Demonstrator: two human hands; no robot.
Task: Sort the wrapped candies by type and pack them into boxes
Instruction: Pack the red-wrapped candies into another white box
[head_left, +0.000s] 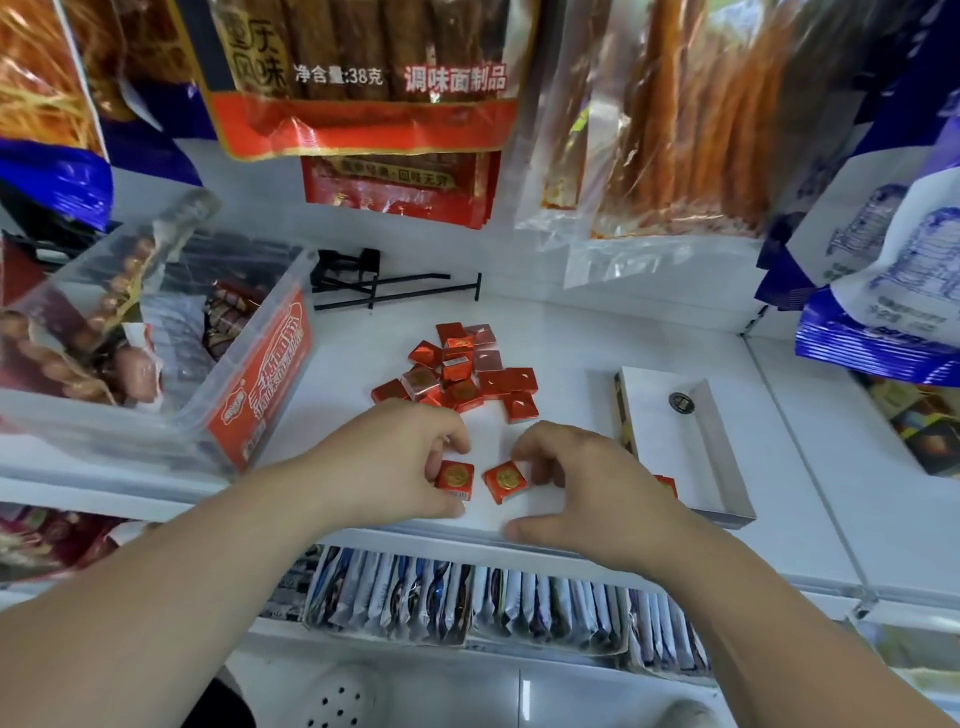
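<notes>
Sorting underway: left hand pinched a red foil candy, right hand gripped a second candy with curled fingers, both on the shelf near the pile; next move, probably carrying them into the open box.

Both bare forearms enter from the lower corners and converge toward the centre, palms down. Left hand: thumb and curled fingers pinch a red foil-wrapped square candy. Right hand: fingers curled downward, fingertips at the edge of a second red square candy, thumb spread apart; grip not discernible.
</notes>
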